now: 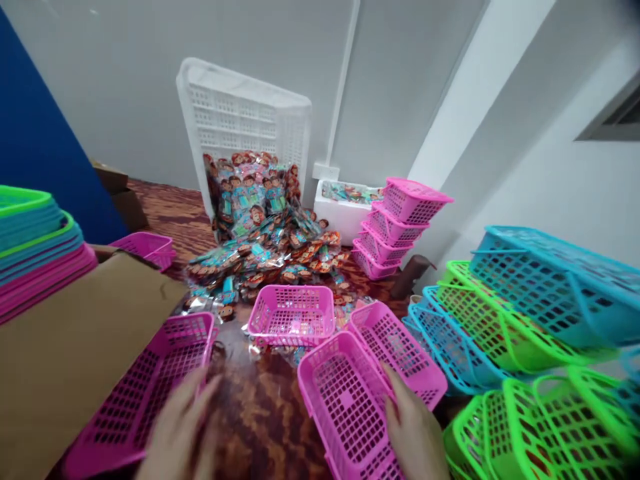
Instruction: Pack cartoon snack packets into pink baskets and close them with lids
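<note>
My right hand (415,427) grips the near rim of a pink plastic basket (345,398), its thumb inside and its fingers over the edge. That basket tilts against another pink basket (397,343) just behind it. My left hand (183,427) is smeared by motion in front of a third pink basket (165,360) at the left, and its fingers do not show clearly. Whether it touches that basket I cannot tell. One more pink basket (293,317) stands ahead, beside a heap of bagged cartoon-figure pieces (265,253).
A white crate (240,87) lies tipped behind the heap. Stacked pink baskets (395,227) and a white foam box (340,213) stand farther back. Blue baskets (550,287) and green baskets (530,427) crowd the right. A cardboard box (90,353) blocks the left, near nested baskets (40,247).
</note>
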`<state>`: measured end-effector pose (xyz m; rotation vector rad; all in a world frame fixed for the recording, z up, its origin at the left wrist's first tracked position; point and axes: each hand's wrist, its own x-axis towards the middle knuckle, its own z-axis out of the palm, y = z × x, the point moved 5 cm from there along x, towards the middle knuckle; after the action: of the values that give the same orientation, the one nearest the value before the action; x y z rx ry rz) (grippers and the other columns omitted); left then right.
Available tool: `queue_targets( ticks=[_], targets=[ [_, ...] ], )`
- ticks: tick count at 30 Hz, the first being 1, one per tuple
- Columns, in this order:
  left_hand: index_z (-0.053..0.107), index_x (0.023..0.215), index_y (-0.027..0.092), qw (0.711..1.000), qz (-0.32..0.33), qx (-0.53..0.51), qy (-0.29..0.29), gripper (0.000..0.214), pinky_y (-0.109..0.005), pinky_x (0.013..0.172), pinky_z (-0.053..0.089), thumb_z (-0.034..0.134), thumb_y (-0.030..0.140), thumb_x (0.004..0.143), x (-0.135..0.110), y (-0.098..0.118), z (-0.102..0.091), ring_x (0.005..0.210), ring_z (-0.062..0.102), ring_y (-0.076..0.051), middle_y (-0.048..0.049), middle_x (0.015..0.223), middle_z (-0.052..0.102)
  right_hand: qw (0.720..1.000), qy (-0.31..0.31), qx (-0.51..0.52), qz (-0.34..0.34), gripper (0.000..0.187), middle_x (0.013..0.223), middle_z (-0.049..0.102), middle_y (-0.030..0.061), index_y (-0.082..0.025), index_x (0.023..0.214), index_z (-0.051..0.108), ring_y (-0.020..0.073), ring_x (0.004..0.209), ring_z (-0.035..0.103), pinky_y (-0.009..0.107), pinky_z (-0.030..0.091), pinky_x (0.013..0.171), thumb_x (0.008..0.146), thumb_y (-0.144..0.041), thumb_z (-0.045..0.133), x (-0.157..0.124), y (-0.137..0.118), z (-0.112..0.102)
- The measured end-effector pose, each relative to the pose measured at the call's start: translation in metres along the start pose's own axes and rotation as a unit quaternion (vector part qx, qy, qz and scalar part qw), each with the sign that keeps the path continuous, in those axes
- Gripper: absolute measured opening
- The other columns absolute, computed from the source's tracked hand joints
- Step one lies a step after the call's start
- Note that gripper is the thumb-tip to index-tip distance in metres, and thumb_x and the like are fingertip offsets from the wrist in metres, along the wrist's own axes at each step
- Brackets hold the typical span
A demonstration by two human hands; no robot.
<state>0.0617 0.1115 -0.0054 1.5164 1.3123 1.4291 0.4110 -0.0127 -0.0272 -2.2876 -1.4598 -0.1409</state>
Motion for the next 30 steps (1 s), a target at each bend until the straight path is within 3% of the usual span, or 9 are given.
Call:
queue_targets(
  ticks=[1,3,5,8,14,21,24,27,30],
  targets=[
    [0.067,0.121,0.04,0.992,0.079,0.062,-0.081,0.036,-0.052,0.12,0.031,0.063,0.036,0.086,0.006,0.005,0.022,0.137,0.045,-0.034,0.0026,0.142,0.056,1.0,-0.002,0.001,0.007,0.051,0.125,0.069,0.0103,-0.016,0.14,0.054,0.0216,0.106,0.07,0.033,0.056,0.09,0.093,-0.016,0.034,0.002,0.0,-0.001],
    [0.056,0.137,0.03,0.952,0.194,0.178,-0.155,0.047,-0.056,0.119,0.026,0.053,0.027,0.09,0.021,0.004,0.06,0.144,0.035,-0.034,-0.0046,0.153,0.045,1.0,-0.016,0.004,0.009,0.051,0.121,0.071,0.0108,-0.016,0.138,0.056,0.0226,0.101,0.071,0.034,0.056,0.087,0.092,-0.016,0.035,0.008,-0.002,-0.001],
    [0.054,0.136,0.022,0.924,0.221,0.26,-0.174,0.045,-0.061,0.117,0.025,0.045,0.02,0.092,0.043,-0.009,0.089,0.146,0.03,-0.034,-0.0108,0.152,0.044,1.0,-0.028,0.004,0.0,0.052,0.121,0.071,0.0107,-0.016,0.139,0.056,0.023,0.1,0.071,0.035,0.056,0.086,0.091,-0.014,0.034,0.018,-0.001,0.0],
    [0.065,0.107,0.021,0.904,0.231,0.294,-0.209,0.026,-0.046,0.1,0.047,0.044,0.017,0.092,0.067,-0.029,0.107,0.118,0.057,-0.029,-0.0121,0.119,0.066,0.999,-0.028,0.001,-0.034,0.053,0.126,0.068,0.0108,-0.016,0.137,0.057,0.0231,0.105,0.069,0.037,0.053,0.092,0.09,-0.011,0.034,0.039,0.004,0.0],
    [0.062,0.098,0.019,0.912,0.214,0.303,-0.175,0.024,-0.041,0.079,0.051,0.039,0.027,0.099,0.07,-0.048,0.059,0.089,0.061,-0.027,-0.01,0.093,0.066,0.996,0.023,-0.061,-0.064,0.051,0.111,0.073,0.0098,-0.019,0.12,0.069,0.0251,0.1,0.068,0.04,0.05,0.093,0.082,-0.004,0.038,0.099,0.034,0.005],
    [0.06,0.109,0.021,0.951,0.221,0.155,-0.15,0.014,-0.032,0.083,0.051,0.05,0.024,0.1,0.036,-0.022,0.029,0.091,0.063,-0.02,-0.0044,0.098,0.067,0.986,0.006,-0.167,-0.02,0.052,0.112,0.069,0.0177,-0.013,0.123,0.067,0.0318,0.104,0.06,0.044,0.047,0.088,0.08,-0.003,0.041,0.143,0.052,0.011],
    [0.059,0.118,0.022,0.951,0.215,0.137,-0.172,0.021,-0.029,0.084,0.051,0.053,0.017,0.098,0.002,-0.01,0.015,0.096,0.063,-0.018,-0.0047,0.104,0.066,0.995,0.043,-0.093,-0.019,0.051,0.119,0.065,0.019,-0.011,0.125,0.066,0.0334,0.111,0.056,0.049,0.044,0.097,0.081,-0.007,0.042,0.141,0.03,-0.004],
    [0.057,0.124,0.021,0.939,0.247,0.125,-0.206,0.032,-0.027,0.083,0.052,0.05,0.008,0.096,-0.03,-0.002,0.002,0.096,0.063,-0.017,-0.0057,0.103,0.066,0.993,0.047,0.108,-0.03,0.041,0.122,0.066,0.0133,-0.019,0.126,0.065,0.0308,0.116,0.056,0.05,0.041,0.104,0.091,-0.025,0.045,0.121,-0.018,-0.017],
    [0.058,0.123,0.02,0.937,0.262,0.118,-0.201,0.035,-0.027,0.083,0.054,0.048,0.003,0.095,-0.042,0.002,-0.004,0.097,0.063,-0.018,-0.0071,0.102,0.065,0.932,-0.123,0.34,-0.004,0.048,0.133,0.063,0.0074,-0.028,0.138,0.056,0.0272,0.121,0.058,0.045,0.046,0.103,0.094,-0.046,0.049,0.091,-0.072,-0.004]
  ],
)
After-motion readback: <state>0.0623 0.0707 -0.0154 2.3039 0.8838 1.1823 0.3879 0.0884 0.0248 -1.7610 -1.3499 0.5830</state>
